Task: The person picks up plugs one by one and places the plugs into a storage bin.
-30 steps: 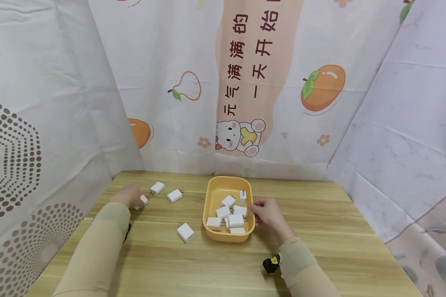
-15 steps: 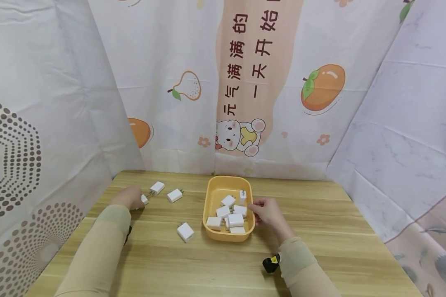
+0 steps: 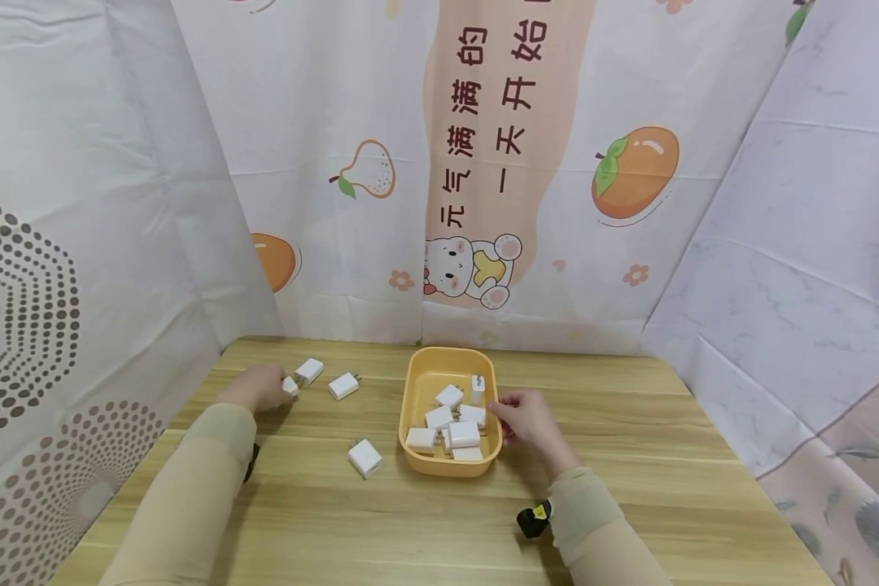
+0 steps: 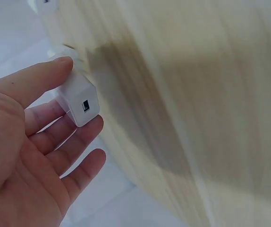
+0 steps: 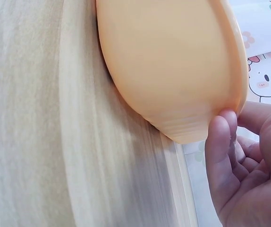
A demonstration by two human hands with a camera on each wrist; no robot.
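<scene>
Pinching a white adapter (image 4: 81,101) between thumb and fingers, the left hand (image 3: 260,387) is at the left of the table (image 3: 630,423); from its wrist I make out the adapter's USB port. I can't tell whether that adapter touches the wood. Just past the fingertips I see 1 loose adapter (image 3: 309,371), with another loose adapter (image 3: 345,386) to its right, both lying between this hand and the yellow tray (image 3: 428,363). A 3rd loose adapter (image 3: 366,458) rests nearer me, left of the tray. The right hand (image 3: 529,422) grips the tray's right rim, thumb at the edge, fingers outside. Inside I count at least 7 adapters (image 3: 465,435), mostly heaped toward the near end. Behind hangs a printed curtain (image 3: 300,98); a black device (image 3: 533,522) sits beside the right sleeve (image 3: 593,521).
</scene>
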